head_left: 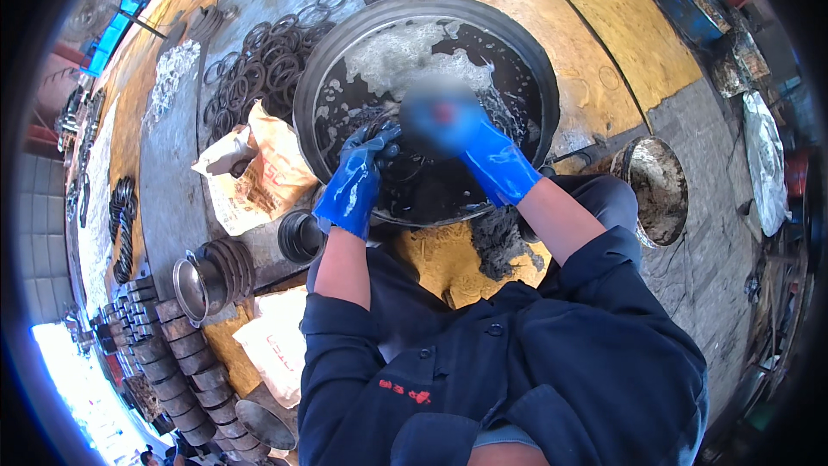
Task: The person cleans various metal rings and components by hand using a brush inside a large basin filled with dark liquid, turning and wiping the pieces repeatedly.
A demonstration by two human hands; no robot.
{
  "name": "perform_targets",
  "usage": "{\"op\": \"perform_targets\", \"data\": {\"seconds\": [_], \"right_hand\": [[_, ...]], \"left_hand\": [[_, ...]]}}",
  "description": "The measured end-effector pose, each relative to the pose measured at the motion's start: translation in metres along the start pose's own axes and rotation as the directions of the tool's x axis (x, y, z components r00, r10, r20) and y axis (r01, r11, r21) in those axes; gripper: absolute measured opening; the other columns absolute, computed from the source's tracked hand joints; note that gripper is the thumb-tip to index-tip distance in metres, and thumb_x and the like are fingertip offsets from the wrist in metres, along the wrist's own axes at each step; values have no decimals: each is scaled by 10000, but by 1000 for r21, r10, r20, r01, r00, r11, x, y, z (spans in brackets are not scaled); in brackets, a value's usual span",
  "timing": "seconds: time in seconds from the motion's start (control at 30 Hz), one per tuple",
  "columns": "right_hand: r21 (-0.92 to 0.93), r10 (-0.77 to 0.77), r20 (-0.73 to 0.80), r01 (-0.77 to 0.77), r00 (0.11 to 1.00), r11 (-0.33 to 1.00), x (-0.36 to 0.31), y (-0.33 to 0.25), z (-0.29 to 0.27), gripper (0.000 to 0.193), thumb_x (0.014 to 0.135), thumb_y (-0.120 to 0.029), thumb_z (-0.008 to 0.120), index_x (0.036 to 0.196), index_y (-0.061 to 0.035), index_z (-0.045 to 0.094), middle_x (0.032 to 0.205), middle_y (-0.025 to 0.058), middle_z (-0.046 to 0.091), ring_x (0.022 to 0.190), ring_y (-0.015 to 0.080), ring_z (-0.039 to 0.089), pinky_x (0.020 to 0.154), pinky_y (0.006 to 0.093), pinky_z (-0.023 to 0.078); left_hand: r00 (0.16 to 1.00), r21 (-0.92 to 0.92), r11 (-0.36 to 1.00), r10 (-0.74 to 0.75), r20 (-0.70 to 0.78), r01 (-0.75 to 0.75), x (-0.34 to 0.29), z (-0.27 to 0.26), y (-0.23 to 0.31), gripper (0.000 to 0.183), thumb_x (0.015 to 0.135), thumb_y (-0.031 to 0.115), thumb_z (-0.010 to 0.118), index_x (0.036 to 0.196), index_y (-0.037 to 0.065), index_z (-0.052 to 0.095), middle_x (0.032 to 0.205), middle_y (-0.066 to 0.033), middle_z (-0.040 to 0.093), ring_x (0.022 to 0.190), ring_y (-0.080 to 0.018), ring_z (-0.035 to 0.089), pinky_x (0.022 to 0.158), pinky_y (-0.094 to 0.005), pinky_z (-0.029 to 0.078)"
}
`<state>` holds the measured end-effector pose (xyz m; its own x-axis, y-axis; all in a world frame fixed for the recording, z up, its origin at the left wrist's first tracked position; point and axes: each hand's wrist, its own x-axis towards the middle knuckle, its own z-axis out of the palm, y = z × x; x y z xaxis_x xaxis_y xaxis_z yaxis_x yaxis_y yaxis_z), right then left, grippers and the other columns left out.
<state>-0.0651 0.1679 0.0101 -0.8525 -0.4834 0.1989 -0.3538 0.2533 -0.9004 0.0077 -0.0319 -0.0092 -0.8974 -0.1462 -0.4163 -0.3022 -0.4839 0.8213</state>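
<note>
Both my hands, in long blue rubber gloves, are inside a wide dark round basin (548,78) holding dark liquid with grey-white foam (392,56) on top. My left hand (373,151) is at the basin's near left side, fingers curled around something dark and wet that I cannot make out. Beside it, over the middle of the liquid, is my right hand (444,121). A round blur covers its fingers and anything they may hold, with a small reddish spot showing in it.
Many black rings (267,65) lie heaped left of the basin. Nearer stand an open paper sack (259,177), black rings stacked together (300,237), a metal ring stack (216,280) and rows of dark cylinders (185,345). A dirty bucket (655,181) lies at right.
</note>
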Motion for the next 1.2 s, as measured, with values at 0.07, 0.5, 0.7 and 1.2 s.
{"op": "perform_targets", "data": {"seconds": [0.07, 0.5, 0.7, 1.2], "right_hand": [[16, 166, -28, -166, 986, 986, 0, 10, -3, 273, 889, -297, 665, 1110, -145, 709, 992, 95, 734, 906, 244, 706, 825, 365, 550], [220, 620, 150, -638, 770, 738, -45, 20, 23, 341, 816, -329, 728, 997, -41, 735, 902, 110, 728, 818, 188, 673, 778, 333, 530], [454, 534, 135, -531, 835, 715, -54, 47, -9, 313, 890, -321, 724, 995, -27, 718, 899, 84, 721, 789, 145, 653, 726, 311, 525], [-756, 287, 346, 84, 893, 649, -23, -11, -30, 243, 821, -328, 660, 1021, -196, 700, 1040, 95, 688, 1027, 328, 654, 847, 455, 528]], "left_hand": [[999, -75, 996, 40, -32, -43, 4, -1, -1, 329, 860, -25, 661, 1187, -3, 636, 1092, -110, 709, 863, -183, 711, 702, -254, 595], [972, -7, 977, 212, -100, -214, 0, 12, -1, 341, 886, 19, 656, 1226, 21, 634, 1073, -97, 731, 749, -135, 665, 579, -207, 461], [973, 14, 973, 229, 9, -229, 1, 1, 7, 375, 937, 149, 639, 1300, 75, 586, 1193, -109, 692, 886, -153, 673, 639, -219, 444], [660, 756, -136, 406, 632, -641, -4, 22, -9, 426, 828, 140, 697, 1237, 44, 623, 1205, -176, 659, 1125, -326, 635, 988, -396, 489]]}}
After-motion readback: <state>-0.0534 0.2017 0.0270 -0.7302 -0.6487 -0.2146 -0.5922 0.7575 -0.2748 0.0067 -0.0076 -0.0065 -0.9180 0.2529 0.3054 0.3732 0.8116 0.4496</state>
